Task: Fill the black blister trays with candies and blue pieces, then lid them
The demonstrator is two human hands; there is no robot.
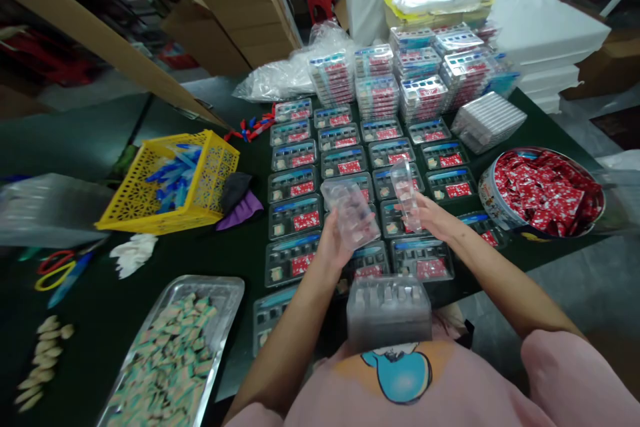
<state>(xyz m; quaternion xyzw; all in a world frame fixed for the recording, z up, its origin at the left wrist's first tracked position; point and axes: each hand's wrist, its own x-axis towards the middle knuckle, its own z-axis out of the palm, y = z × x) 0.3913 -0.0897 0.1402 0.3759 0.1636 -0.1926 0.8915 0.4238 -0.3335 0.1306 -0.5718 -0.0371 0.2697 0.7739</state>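
Observation:
My left hand [336, 240] is closed around a clear plastic tray [353, 213] with moulded compartments, which may be more than one nested together. In my right hand [431, 215] a similar clear plastic tray [405, 190] is gripped by its edge and tilted upright. Both are raised over rows of filled trays [294, 188] on the dark table; each of these has a blue pen, a red packet and a small pale piece. Against my body stands a stack of clear trays [389, 310].
A yellow basket [213, 167] of blue pens stands left, a metal tray [233, 290] of small pieces in front of it. On the right is a round tin [493, 203] of red packets. Stacked packed trays [377, 97] and a tray stack [487, 120] line the back.

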